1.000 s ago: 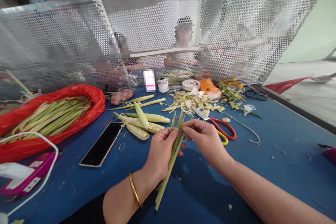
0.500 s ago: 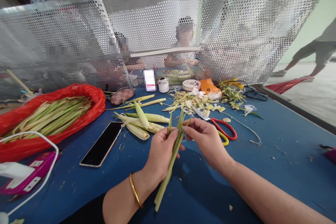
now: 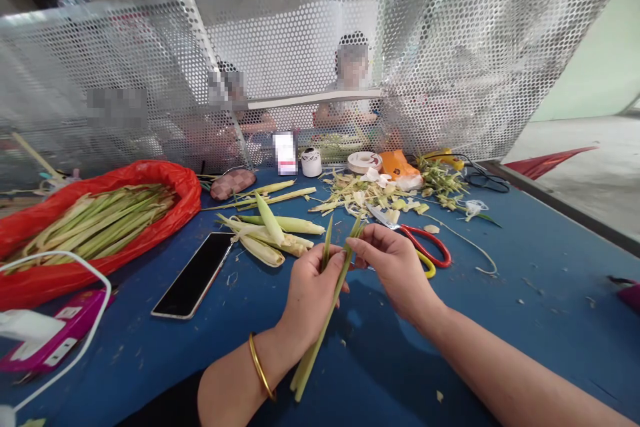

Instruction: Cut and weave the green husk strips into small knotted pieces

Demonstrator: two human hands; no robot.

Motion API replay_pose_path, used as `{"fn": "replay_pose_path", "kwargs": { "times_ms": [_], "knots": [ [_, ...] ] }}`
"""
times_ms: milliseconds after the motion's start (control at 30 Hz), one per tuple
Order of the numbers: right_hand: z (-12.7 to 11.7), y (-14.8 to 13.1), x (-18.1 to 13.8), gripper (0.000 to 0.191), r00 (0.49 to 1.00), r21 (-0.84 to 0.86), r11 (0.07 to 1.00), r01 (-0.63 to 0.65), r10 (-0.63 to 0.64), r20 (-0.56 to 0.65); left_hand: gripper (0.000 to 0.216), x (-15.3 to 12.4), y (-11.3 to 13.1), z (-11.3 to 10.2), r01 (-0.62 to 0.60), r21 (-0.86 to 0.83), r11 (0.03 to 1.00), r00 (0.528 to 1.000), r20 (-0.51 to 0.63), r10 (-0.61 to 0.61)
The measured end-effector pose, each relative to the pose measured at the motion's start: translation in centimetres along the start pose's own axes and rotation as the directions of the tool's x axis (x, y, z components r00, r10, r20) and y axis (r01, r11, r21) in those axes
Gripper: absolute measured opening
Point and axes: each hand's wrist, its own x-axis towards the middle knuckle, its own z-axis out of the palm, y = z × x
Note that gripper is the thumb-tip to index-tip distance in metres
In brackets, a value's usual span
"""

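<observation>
Blue worktop (image 3: pixel 500 300), perforated metal screen (image 3: pixel 300 27) across the top of the frame. Green leafy strips (image 3: pixel 319 348) at lower centre; left hand (image 3: pixel 310 290) has its grip wrapped round them, right hand (image 3: pixel 395 263) pinches their upper ends mid-frame. From where I stand: hold the left grip firm, lay the strips flat against each other, tease the tips gently so the fibres don't split

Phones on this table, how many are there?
2: a dark phone lies flat left of the left hand; a lit phone stands at the back. Others may be hidden.
</observation>
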Motion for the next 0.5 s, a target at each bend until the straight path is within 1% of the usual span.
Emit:
{"fn": "replay_pose_path", "kwargs": {
  "times_ms": [233,500],
  "knots": [
    [-0.17,0.4,0.0,0.023,1.0,-0.024,1.0,0.004,-0.004,-0.016,0.025,0.11,0.23,0.14,0.008,-0.095,0.995,1.0,0.022,-0.006],
    [-0.07,0.45,0.02,0.018,1.0,0.033,0.999,0.022,-0.021,-0.013,0.024,0.0,0.35,0.15,0.019,-0.076,0.997,1.0,-0.001,-0.019]
  ]
}}
